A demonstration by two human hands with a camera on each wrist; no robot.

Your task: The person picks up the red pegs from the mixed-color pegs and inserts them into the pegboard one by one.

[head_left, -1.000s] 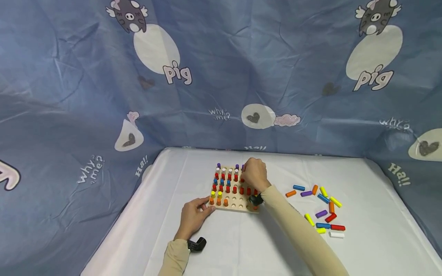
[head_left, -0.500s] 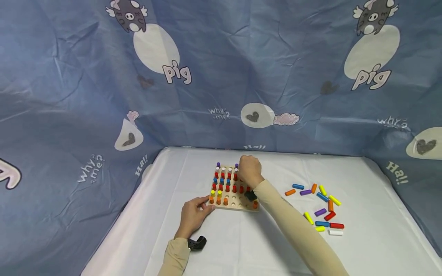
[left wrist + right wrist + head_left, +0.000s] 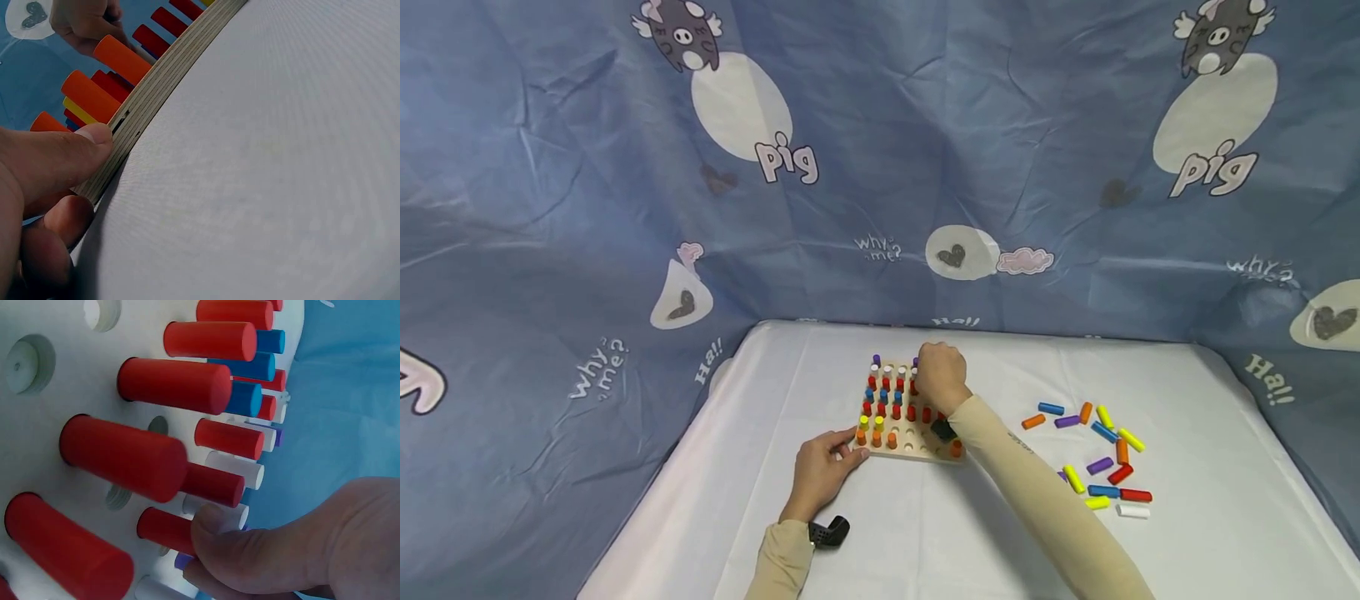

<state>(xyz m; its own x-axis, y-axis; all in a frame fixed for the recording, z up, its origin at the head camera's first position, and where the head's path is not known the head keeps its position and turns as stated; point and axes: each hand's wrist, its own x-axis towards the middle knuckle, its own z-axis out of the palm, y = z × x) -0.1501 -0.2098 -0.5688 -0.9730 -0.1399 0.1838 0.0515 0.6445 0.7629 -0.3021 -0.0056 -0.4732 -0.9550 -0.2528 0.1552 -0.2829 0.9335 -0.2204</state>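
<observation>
A wooden pegboard [image 3: 922, 452] stands on the white table, with rows of red, white, blue, yellow, purple and orange pegs upright in its holes. My left hand [image 3: 822, 471] grips its near left corner, thumb on the upper edge and fingers curled at the side in the left wrist view. At the board's far side is my right hand [image 3: 942, 377], its fingers curled down among the pegs. In the right wrist view its thumb [image 3: 240, 550] overlaps the end of a red peg [image 3: 164, 528], beside a purple peg [image 3: 182, 560]. I cannot tell which peg it pinches.
Loose pegs lie scattered right of the board, among them a blue peg [image 3: 1051, 408], a white peg [image 3: 1133, 511] and a red peg [image 3: 1136, 496]. A printed blue cloth [image 3: 850, 292] hangs behind the table. My right forearm [image 3: 1037, 500] crosses the board's right side.
My right hand has moved slightly left over the board's far rows, then stayed about there. The left hand keeps its hold on the corner.
</observation>
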